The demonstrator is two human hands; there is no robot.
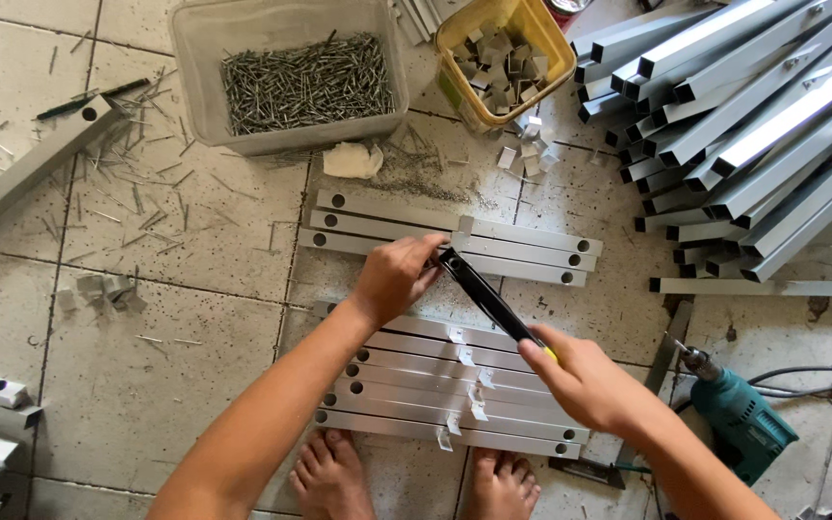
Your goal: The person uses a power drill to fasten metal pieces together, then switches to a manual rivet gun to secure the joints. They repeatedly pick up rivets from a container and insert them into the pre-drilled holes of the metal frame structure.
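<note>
Over a littered tile floor, both hands, left hand and right hand, seemingly clamp a black tool.

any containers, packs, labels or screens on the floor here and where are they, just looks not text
Clear plastic tub: top centre, rectangular, full of grey rivets.
Yellow tub: right of the clear one, squarish, holds small grey metal brackets.
No labels, signs or screens show; neither the left hand nor the right hand, both on a black hand tool, is near the tubs.
</note>
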